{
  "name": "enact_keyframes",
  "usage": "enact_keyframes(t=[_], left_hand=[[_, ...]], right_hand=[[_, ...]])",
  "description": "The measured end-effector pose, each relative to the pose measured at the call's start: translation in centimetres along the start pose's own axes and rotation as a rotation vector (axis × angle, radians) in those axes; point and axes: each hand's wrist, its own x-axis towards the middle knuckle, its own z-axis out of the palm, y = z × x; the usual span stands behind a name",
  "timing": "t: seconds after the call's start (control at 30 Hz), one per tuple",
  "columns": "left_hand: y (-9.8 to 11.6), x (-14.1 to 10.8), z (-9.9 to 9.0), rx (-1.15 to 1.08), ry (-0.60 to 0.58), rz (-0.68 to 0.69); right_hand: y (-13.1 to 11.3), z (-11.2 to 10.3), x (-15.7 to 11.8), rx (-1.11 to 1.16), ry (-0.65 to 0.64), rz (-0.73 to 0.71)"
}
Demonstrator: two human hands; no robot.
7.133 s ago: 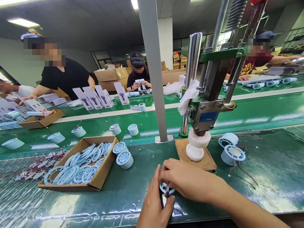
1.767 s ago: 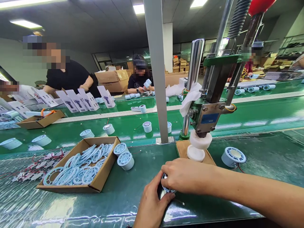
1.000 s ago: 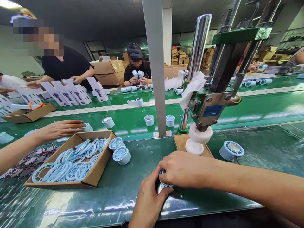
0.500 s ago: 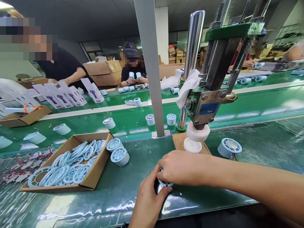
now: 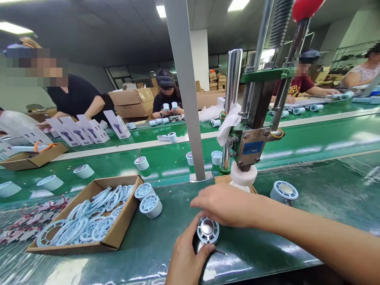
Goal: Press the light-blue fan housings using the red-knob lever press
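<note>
Near the front of the bench, my left hand (image 5: 190, 251) grips a light-blue round fan housing (image 5: 208, 230) between thumb and fingers. A silver disc sits in the middle of its spoked top, and a thin wire with a small plug comes out at the lower right. Just behind and above the housing is my right hand (image 5: 221, 204), holding nothing, its fingers stretched out to the left. Beyond that hand stands a hand press (image 5: 252, 146) with a white round pressing head (image 5: 244, 174); the forearm and hand partly cover its base.
A cardboard box of light-blue rings (image 5: 89, 247) stands left, with two housings (image 5: 151, 206) at its right edge. Another housing (image 5: 284, 190) sits right of the press. A grey post (image 5: 185, 91) rises at the bench's back. Co-workers (image 5: 80, 95) work across the green belt (image 5: 166, 158).
My right hand has lifted off the fan housing and straightened its fingers, so the silver disc now shows. My left hand stays around the housing. The view has tilted up slightly.
</note>
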Motion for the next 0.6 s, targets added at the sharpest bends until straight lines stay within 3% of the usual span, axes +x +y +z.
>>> enact_keyframes(t=[0.1,0.17,0.2,0.27,0.33,0.5,0.6], left_hand=[[-0.6,0.0,0.2,-0.007,0.046,-0.006],[-0.9,0.1,0.3,-0.028,0.049,0.019],[-1.0,0.1,0.3,-0.032,0.04,0.03],[-1.0,0.2,0.3,-0.034,0.023,0.038],[-0.8,0.3,0.3,-0.048,0.025,0.017],[-0.8,0.2,0.3,-0.065,0.026,-0.014],[-1.3,0.3,0.4,-0.042,0.023,0.006]], right_hand=[[-1.0,0.7,1.3,0.737,0.367,0.125],[-1.6,2.8,2.4,1.127,0.461,0.161],[-1.8,4.0,2.9,1.189,0.445,0.17],[-1.7,5.9,3.8,1.212,0.398,0.192],[-1.2,6.1,4.3,1.22,0.388,0.204],[-0.5,0.8,3.6,1.019,0.477,0.187],[-0.6,0.1,1.9,0.785,0.417,0.161]])
